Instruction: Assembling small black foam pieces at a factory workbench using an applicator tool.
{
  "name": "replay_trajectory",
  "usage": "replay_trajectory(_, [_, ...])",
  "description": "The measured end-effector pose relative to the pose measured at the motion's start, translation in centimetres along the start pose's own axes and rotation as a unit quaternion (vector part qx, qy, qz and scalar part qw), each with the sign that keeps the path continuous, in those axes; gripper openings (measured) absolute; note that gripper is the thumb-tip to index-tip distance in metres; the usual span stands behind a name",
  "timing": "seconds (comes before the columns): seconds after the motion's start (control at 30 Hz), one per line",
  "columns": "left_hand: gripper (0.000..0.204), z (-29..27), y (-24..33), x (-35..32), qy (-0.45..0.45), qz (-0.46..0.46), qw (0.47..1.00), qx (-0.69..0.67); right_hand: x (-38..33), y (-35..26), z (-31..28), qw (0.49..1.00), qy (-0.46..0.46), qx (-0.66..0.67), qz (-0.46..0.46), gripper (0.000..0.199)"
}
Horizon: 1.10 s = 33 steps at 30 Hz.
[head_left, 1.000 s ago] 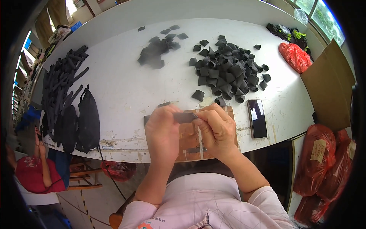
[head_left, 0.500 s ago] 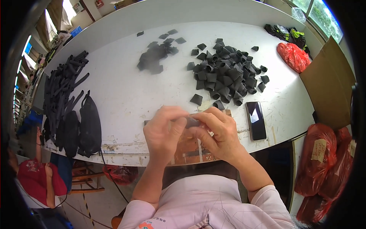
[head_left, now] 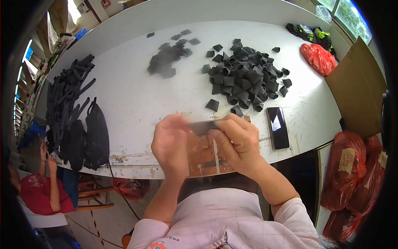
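Far to the left a stack of long black foam tubes (head_left: pixel 66 93) lies along the table's edge with a black pouch (head_left: pixel 97 135) beside it, so plenty of uncut stock seems to be waiting. Nearer the middle sits a small heap of flat black scraps (head_left: pixel 166 62). At the near edge of the white table (head_left: pixel 132 103) the left hand (head_left: pixel 170 143) and the right hand (head_left: pixel 238 141) are both closed on one short dark foam strip (head_left: pixel 203 126), held between them over a reddish cutting board (head_left: pixel 205 155). Right of centre a big pile of short black tube pieces (head_left: pixel 244 79) suggests much is done. A dark phone (head_left: pixel 277 127) lies beside the board, a red bag (head_left: pixel 319 58) beyond
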<state>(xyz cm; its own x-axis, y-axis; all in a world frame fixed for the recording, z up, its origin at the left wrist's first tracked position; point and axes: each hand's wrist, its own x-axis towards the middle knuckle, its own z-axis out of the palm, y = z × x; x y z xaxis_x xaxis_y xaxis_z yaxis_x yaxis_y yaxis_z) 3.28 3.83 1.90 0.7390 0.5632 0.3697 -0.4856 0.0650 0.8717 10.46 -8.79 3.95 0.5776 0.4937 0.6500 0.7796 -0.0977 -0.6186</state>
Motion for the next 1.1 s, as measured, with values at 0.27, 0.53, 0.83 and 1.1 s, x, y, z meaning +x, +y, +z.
replay_trajectory(0.27, [0.022, 0.6, -0.2, -3.9, -0.024, -0.036, 0.998, 0.035, -4.3, -1.7, 1.9, 0.746, 0.056, 0.517, 0.417, 0.023])
replay_trajectory(0.53, [0.007, -0.8, -1.0, -4.8, 0.030, -0.042, 0.990, 0.128, -5.6, -1.4, 2.0, 0.906, -0.077, 0.230, 0.347, 0.019])
replay_trajectory(0.83, [0.005, -1.7, 0.1, -4.6, -0.083, -0.096, 0.960, 0.249, -5.9, -0.3, 2.4, 0.992, -0.002, 0.086, 0.092, 0.022])
replay_trajectory(1.1, [0.008, -0.7, -1.2, -5.5, -0.122, -0.019, 0.901, 0.415, -6.5, 1.7, 2.4, 0.963, 0.023, -0.221, -0.152, 0.025])
